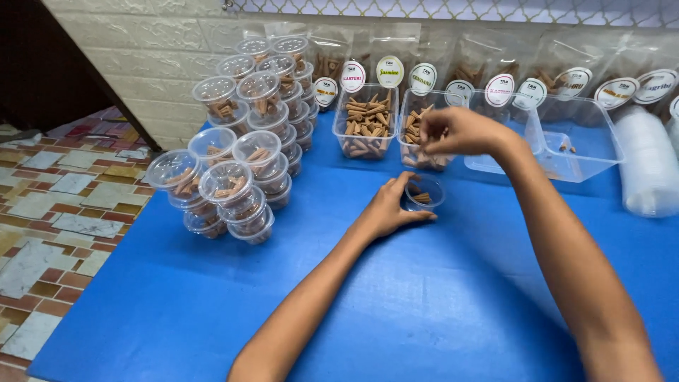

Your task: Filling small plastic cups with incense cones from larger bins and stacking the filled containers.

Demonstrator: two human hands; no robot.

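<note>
My left hand [387,206] rests on the blue table [396,297], its fingers and thumb cupped around a small clear round cup [426,192] that holds a few brown incense cones. My right hand [458,131] hovers over a clear rectangular tub of brown cones [416,141], fingers pinched together at the tub's top; whether a cone is between them is hard to tell. Another clear tub full of cones [366,122] stands just to the left of it.
A stack of lidded clear cups with cones [244,141] fills the table's left side. A nearly bare clear tub [566,145] and a sleeve of white lids [647,166] sit at the right. Labelled pouches [495,78] line the back wall. Tiled floor [56,205] lies left.
</note>
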